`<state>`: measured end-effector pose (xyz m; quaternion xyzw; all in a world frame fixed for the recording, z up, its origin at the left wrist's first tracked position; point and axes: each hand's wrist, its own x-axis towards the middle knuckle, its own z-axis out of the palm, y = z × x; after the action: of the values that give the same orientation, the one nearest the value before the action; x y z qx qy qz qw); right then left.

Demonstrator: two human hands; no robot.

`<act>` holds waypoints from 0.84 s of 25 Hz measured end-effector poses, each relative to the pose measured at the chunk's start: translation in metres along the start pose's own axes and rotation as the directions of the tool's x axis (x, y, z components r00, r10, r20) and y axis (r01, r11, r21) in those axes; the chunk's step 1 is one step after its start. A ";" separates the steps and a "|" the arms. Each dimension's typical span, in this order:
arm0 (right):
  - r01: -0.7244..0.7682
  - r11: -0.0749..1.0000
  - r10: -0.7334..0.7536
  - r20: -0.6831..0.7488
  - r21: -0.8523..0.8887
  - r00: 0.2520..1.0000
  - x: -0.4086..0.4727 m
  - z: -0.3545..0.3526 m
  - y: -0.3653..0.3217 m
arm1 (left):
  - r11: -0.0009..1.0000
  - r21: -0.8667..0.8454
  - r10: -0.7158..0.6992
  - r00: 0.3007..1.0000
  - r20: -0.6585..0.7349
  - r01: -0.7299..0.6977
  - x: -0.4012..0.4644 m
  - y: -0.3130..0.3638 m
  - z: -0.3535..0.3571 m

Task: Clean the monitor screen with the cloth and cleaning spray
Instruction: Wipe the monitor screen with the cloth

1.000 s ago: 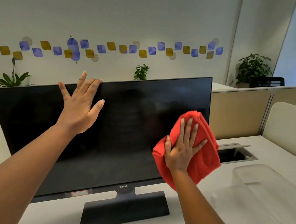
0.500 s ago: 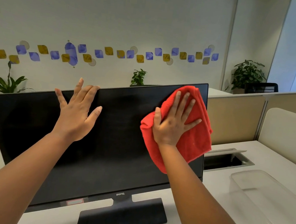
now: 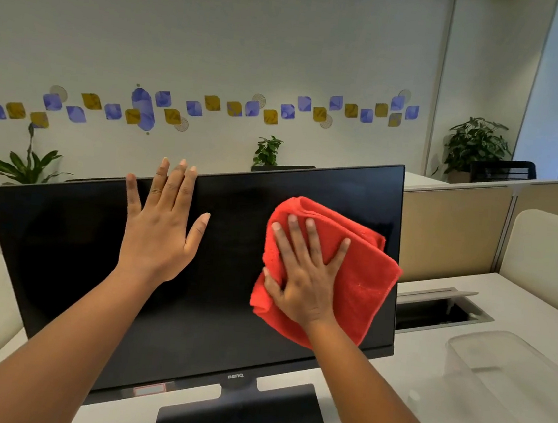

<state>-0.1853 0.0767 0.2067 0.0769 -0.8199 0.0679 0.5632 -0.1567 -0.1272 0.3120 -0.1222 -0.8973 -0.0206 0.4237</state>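
Observation:
A black monitor point(image 3: 69, 258) with a dark screen stands on its flat base on the white desk. My left hand point(image 3: 160, 230) lies flat against the upper middle of the screen, fingers apart, fingertips over the top edge. A folded red cloth point(image 3: 362, 289) covers the right part of the screen, and my right hand point(image 3: 302, 275) presses it flat there with spread fingers. No spray bottle shows clearly.
A clear plastic bin point(image 3: 510, 390) sits on the desk point(image 3: 519, 305) at the right. Behind it is an open cable hatch point(image 3: 442, 311). Beige partitions point(image 3: 450, 236) and potted plants point(image 3: 474, 145) stand beyond the desk.
My right hand swept the cloth from the lower right of the screen up to its top, and now it has come down to mid height. My left hand stayed in place.

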 end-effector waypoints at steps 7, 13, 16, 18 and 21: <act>-0.333 0.941 0.338 -0.092 0.065 0.937 0.055 -0.010 0.013 | 0.998 -0.054 0.037 0.999 -0.003 -0.037 -0.002 0.000 0.003; 0.076 0.997 -0.075 -0.037 0.029 0.997 0.042 -0.003 -0.019 | 1.000 0.015 0.003 1.000 -0.011 -0.003 -0.004 0.003 0.005; 0.071 0.998 -0.070 -0.059 0.003 0.996 0.042 -0.009 0.009 | 0.999 0.033 0.001 1.000 -0.023 0.000 -0.003 0.004 0.007; -0.045 0.999 0.042 -0.082 -0.025 0.996 0.044 -0.013 0.032 | 1.000 0.026 -0.001 1.000 -0.019 0.001 -0.003 0.003 0.008; -0.332 0.943 0.333 -0.138 0.028 0.933 0.053 -0.016 0.045 | 1.000 0.026 0.012 1.000 -0.012 -0.011 -0.002 0.003 0.008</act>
<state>-0.1983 0.1212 0.2607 -0.0665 -0.7793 0.1694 0.5997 -0.1608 -0.1232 0.3053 -0.1218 -0.8942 -0.0073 0.4308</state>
